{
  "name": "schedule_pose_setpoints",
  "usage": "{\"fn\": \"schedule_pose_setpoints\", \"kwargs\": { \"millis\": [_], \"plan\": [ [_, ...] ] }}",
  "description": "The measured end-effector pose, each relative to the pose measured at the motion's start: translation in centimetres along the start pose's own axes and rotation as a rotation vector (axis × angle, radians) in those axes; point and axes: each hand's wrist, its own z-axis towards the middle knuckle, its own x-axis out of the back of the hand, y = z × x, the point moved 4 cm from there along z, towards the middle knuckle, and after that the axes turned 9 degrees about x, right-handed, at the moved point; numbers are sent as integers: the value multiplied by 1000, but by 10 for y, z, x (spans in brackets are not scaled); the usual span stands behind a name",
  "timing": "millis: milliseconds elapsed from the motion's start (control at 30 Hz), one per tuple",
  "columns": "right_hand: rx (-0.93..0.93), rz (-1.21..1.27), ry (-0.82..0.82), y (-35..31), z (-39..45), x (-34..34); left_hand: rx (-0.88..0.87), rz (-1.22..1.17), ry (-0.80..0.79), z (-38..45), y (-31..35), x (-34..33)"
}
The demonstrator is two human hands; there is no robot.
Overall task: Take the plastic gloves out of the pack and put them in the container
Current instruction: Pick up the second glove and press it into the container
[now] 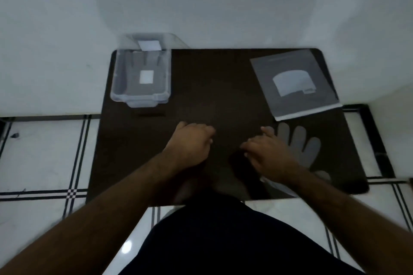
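A clear plastic glove (302,146) lies flat on the dark table (214,87), fingers pointing away from me, at the right. My right hand (269,155) rests on the glove's left edge, fingers spread and bent; whether it grips the glove is unclear. My left hand (191,143) hovers at the table's middle, loosely curled with nothing in it. The glove pack (295,83), a grey flat bag with a white label, lies at the back right. The clear plastic container (142,73) stands at the back left corner, with a glove lying inside.
A white wall rises behind the table. White floor tiles with black lines surround it. My dark clothing fills the bottom middle of the view. A black frame (377,140) runs along the floor at the table's right side.
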Motion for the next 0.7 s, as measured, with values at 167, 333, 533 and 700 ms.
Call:
{"fn": "schedule_pose_setpoints", "kwargs": {
  "millis": [167, 333, 533, 700],
  "plan": [
    [-160, 53, -99, 53, -112, -41, -97, -56, -188, -3, 91, -63],
    [-192, -27, -241, 76, -167, -81, -163, -2, -224, -3, 153, -108],
    [-101, -111, -139, 71, -176, -91, -216, 102, -149, -8, 181, -140],
    [-86, -34, -4, 67, -165, -65, -126, -38, -123, -12, 190, -149]
  ]
}}
